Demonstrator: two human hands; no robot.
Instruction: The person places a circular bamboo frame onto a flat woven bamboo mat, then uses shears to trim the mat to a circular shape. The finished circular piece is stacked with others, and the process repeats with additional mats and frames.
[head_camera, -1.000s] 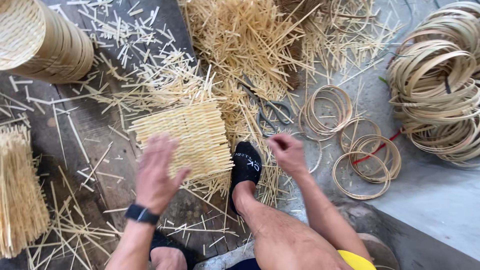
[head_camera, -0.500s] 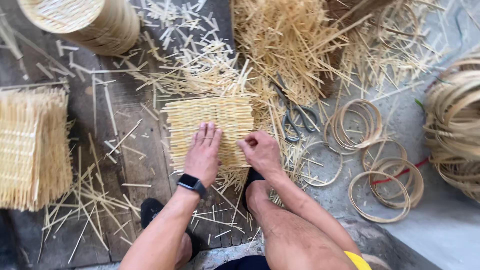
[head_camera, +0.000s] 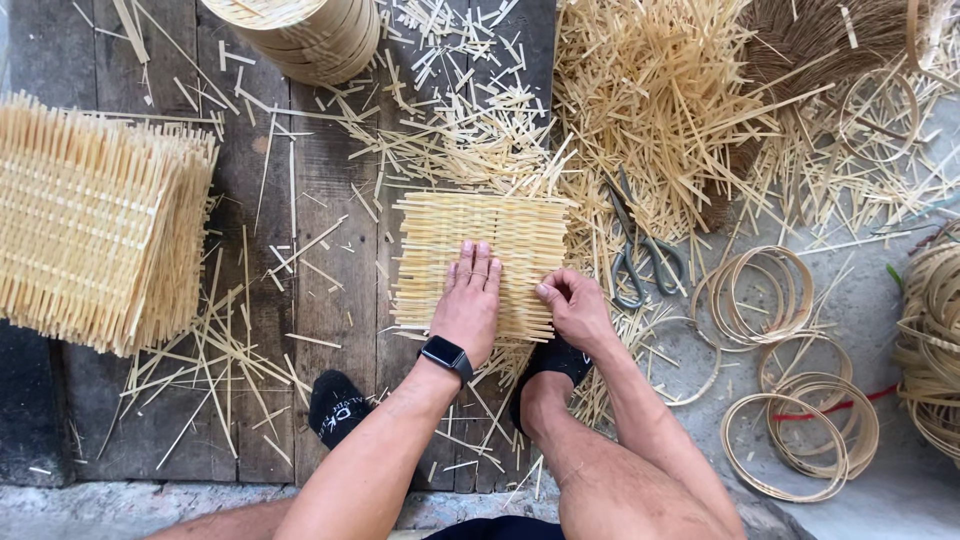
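Head view shows a square woven bamboo mat (head_camera: 480, 260) at centre frame on dark wooden floor planks (head_camera: 320, 300). To work its lower right edge well, keep the mat pinned flat so the slats do not slide, and handle one strip end at a time. Left hand (head_camera: 468, 300) lies palm down on the mat, fingers together and straight, wrist with a dark smartwatch (head_camera: 446, 354). Right hand (head_camera: 572, 305) is curled, fingertips pinching at the mat's edge. Scissors (head_camera: 640, 255) lie just right; bamboo hoops (head_camera: 790, 400) lower right.
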